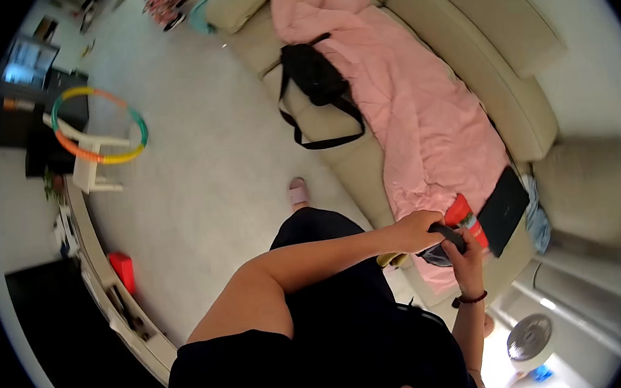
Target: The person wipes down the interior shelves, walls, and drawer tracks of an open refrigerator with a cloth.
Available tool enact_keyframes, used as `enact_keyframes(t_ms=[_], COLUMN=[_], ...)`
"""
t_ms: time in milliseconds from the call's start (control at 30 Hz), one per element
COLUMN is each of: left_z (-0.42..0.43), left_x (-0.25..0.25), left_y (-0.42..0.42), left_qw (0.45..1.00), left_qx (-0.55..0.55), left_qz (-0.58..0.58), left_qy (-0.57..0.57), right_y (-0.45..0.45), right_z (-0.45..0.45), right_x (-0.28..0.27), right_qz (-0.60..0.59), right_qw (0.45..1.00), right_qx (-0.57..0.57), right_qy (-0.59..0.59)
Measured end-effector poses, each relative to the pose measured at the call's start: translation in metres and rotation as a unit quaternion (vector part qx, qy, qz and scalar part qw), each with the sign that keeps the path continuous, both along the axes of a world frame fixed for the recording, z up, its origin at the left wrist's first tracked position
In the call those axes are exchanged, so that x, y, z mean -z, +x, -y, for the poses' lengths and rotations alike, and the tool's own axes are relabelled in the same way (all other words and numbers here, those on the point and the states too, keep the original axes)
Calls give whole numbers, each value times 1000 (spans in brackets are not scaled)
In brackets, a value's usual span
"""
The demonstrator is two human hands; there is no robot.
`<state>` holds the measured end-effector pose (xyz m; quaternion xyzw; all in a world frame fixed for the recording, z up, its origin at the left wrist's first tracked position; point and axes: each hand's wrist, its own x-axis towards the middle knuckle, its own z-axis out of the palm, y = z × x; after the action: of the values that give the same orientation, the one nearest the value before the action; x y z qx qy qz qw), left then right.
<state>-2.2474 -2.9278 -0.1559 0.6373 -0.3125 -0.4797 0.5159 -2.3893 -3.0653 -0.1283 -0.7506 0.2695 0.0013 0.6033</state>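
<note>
My left hand (417, 232) reaches across from the left, its fingers closed around one end of a dark grey strip-like item (449, 236). At its other end, my right hand (468, 265), with a dark beaded bracelet at the wrist, pinches the same item. What exactly it is stays too small to make out. Just beyond the hands lies a red package (466, 219) on the pink quilt (422, 118). A dark grey bundle (435, 256) shows under the hands, partly hidden by them.
The beige sofa (356, 164) carries a black bag (315, 75) with a strap and a black laptop (504, 212). A white fan (530, 339) stands lower right. At left are a hula hoop (104, 160) on a white chair (86, 177), a red box (122, 272) and a low cabinet (154, 348).
</note>
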Motion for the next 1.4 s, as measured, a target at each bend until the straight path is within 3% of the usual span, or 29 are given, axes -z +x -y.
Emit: enact_keyframes(t_ms=[133, 333, 500, 600, 633, 667, 733, 800, 833, 1133, 1233, 1400], left_z=[-52, -155, -233, -273, -292, -295, -316, -322, -326, -381, -434, -542], left_x=[15, 35, 53, 52, 20, 43, 15, 25, 18, -6, -24, -8], left_y=[57, 165, 244, 282, 307, 308, 343, 365, 382, 518, 583, 717], left_qw=[995, 977, 959, 955, 956, 954, 958, 948, 950, 904, 899, 876], left_qx=[-88, -203, -273, -296, -261, -299, -278, -317, -309, -421, -432, -471], left_qz=[-12, -4, -75, -10, -123, 9, -54, 27, -33, -42, -31, 38], left_qy=[-47, -59, -3, 0, 55, 15, 37, -8, 9, 51, 66, 98], right_y=[82, 220, 322, 377, 392, 408, 441, 473, 491, 675, 751, 893], right_z=[-41, -127, -199, -230, -237, -244, -258, -261, -263, -318, -367, -469], right_x=[1, 16, 38, 37, 36, 32, 22, 25, 28, 19, 22, 39], right_qz=[-21, -74, -97, -87, -83, -77, -45, -34, -17, 38, 79, 91], right_qw=[997, 990, 979, 968, 964, 960, 957, 950, 948, 903, 881, 854], right_qx=[-35, -94, -155, -222, -243, -262, -283, -305, -316, -420, -453, -510], right_qy=[67, 77, 88, 82, 73, 63, 48, 47, 46, 79, 113, 51])
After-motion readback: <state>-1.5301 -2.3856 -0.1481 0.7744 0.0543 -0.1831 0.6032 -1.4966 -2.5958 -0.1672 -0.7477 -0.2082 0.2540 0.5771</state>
